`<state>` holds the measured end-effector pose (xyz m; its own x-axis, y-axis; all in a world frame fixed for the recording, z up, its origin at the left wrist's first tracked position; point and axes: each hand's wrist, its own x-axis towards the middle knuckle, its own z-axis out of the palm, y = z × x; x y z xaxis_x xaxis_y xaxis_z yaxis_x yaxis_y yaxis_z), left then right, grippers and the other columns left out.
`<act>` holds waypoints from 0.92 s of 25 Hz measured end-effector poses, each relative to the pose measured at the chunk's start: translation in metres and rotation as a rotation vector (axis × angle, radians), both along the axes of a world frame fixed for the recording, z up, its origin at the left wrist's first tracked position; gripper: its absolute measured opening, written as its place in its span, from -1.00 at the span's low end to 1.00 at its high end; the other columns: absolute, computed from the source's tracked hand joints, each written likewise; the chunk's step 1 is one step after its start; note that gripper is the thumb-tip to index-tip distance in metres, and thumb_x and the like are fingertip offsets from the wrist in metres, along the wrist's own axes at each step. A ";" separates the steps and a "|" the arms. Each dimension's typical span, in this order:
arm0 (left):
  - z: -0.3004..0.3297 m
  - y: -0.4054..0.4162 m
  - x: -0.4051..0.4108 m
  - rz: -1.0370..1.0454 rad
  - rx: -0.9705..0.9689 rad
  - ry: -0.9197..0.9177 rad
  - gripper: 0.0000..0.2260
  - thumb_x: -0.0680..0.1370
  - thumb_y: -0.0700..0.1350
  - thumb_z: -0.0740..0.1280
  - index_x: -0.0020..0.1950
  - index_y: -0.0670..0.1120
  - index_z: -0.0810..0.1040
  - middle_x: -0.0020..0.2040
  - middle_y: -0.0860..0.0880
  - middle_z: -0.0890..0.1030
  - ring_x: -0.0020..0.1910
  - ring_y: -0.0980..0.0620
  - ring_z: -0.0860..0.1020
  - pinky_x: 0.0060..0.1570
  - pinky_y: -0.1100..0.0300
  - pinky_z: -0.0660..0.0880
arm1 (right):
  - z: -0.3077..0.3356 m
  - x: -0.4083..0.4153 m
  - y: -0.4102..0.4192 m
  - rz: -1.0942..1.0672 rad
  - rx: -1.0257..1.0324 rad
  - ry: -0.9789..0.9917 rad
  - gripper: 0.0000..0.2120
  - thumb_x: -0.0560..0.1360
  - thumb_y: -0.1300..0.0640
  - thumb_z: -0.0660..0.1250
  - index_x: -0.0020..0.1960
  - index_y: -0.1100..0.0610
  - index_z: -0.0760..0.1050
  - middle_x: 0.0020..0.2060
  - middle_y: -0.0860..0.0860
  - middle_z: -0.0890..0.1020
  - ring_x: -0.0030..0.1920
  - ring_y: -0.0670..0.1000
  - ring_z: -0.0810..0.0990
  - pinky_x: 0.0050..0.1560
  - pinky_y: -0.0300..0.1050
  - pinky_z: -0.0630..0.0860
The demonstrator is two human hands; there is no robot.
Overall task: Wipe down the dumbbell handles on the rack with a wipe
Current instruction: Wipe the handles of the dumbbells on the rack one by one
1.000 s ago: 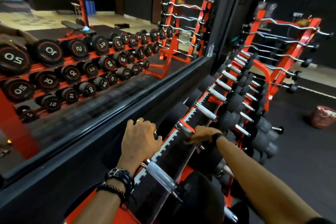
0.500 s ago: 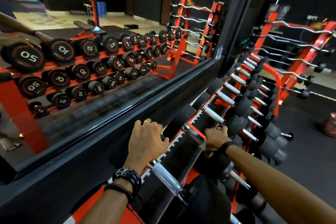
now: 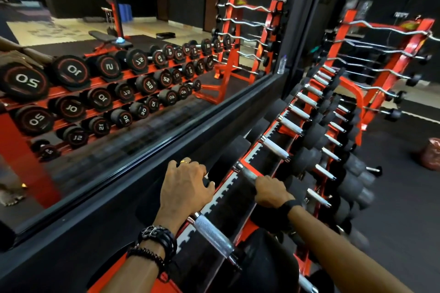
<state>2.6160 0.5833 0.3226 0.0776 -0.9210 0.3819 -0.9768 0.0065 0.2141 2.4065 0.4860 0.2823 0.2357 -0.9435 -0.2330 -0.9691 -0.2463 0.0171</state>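
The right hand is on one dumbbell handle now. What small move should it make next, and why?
Probably slide the right hand up along the dark knurled metal dumbbell handle toward the wall mirror. Its fingers wrap only the near end, so the far part is likely not yet wiped. No wipe is visible. The left hand rests on the black rubber dumbbell head.

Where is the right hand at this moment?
Lower centre-right of the head view: the right hand grips a dumbbell handle on the top rack row, right of the left hand.
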 end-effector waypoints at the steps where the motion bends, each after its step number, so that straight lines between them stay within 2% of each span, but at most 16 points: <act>1: 0.001 0.000 0.000 0.000 0.007 -0.001 -0.66 0.51 0.22 0.32 0.09 0.00 0.64 -0.04 0.09 0.63 -0.03 0.12 0.51 0.14 0.11 0.39 | 0.000 0.002 0.000 -0.025 0.017 -0.030 -0.68 0.51 0.20 0.24 0.25 0.25 0.43 0.23 0.20 0.53 0.22 0.26 0.53 0.16 0.04 0.48; 4: 0.002 0.002 -0.002 0.000 -0.006 0.004 -0.66 0.51 0.20 0.34 0.10 -0.01 0.65 -0.02 0.08 0.64 -0.02 0.10 0.51 0.14 0.11 0.39 | -0.002 0.007 0.002 -0.071 0.049 -0.098 -0.68 0.50 0.25 0.24 0.23 0.30 0.44 0.22 0.22 0.52 0.21 0.25 0.54 0.16 -0.01 0.49; 6: 0.004 0.002 -0.002 0.002 0.000 0.006 -0.65 0.52 0.20 0.34 0.12 -0.02 0.64 0.00 0.07 0.63 -0.01 0.10 0.50 0.16 0.12 0.38 | -0.006 0.011 0.006 -0.046 0.017 -0.099 -0.65 0.49 0.24 0.23 0.25 0.33 0.42 0.22 0.25 0.47 0.20 0.28 0.53 0.20 0.06 0.51; 8: 0.004 0.003 -0.001 0.002 0.027 -0.005 -0.65 0.54 0.21 0.31 0.14 -0.01 0.62 0.01 0.09 0.61 -0.09 0.12 0.40 0.16 0.13 0.38 | -0.009 0.012 0.005 -0.042 -0.003 -0.075 -0.59 0.50 0.24 0.22 0.31 0.37 0.36 0.28 0.29 0.40 0.23 0.29 0.52 0.21 0.12 0.51; 11: 0.004 0.006 -0.002 0.002 0.035 -0.014 -0.65 0.55 0.21 0.30 0.16 0.00 0.61 0.02 0.08 0.60 -0.11 0.13 0.29 0.13 0.14 0.39 | -0.008 0.009 0.007 -0.062 -0.003 -0.047 -0.63 0.55 0.23 0.19 0.33 0.31 0.36 0.29 0.22 0.46 0.26 0.24 0.51 0.22 0.12 0.50; 14: 0.005 0.004 -0.001 -0.003 0.019 -0.011 -0.65 0.54 0.21 0.31 0.13 0.00 0.62 -0.02 0.09 0.60 -0.12 0.13 0.34 0.11 0.14 0.38 | -0.010 0.010 0.005 -0.052 -0.033 -0.035 -0.57 0.57 0.23 0.15 0.40 0.36 0.25 0.30 0.22 0.45 0.27 0.26 0.51 0.22 0.21 0.48; 17: 0.003 0.003 -0.001 0.002 0.021 -0.016 -0.66 0.52 0.22 0.32 0.09 -0.01 0.64 -0.06 0.09 0.61 -0.11 0.12 0.45 0.10 0.13 0.39 | -0.007 0.002 0.000 -0.021 0.021 -0.021 -0.67 0.59 0.25 0.12 0.34 0.27 0.35 0.29 0.21 0.44 0.26 0.28 0.50 0.25 0.22 0.44; 23: 0.004 0.003 0.000 -0.001 0.024 -0.015 -0.66 0.53 0.22 0.31 0.11 0.00 0.63 -0.04 0.10 0.60 -0.10 0.14 0.44 0.14 0.14 0.37 | -0.006 0.000 -0.001 -0.009 -0.110 0.079 -0.69 0.60 0.25 0.11 0.32 0.24 0.38 0.24 0.20 0.48 0.23 0.30 0.49 0.21 0.13 0.44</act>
<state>2.6156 0.5864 0.3265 0.0710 -0.9299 0.3609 -0.9799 0.0026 0.1995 2.4069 0.4854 0.2768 0.2122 -0.9663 -0.1458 -0.9657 -0.2302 0.1199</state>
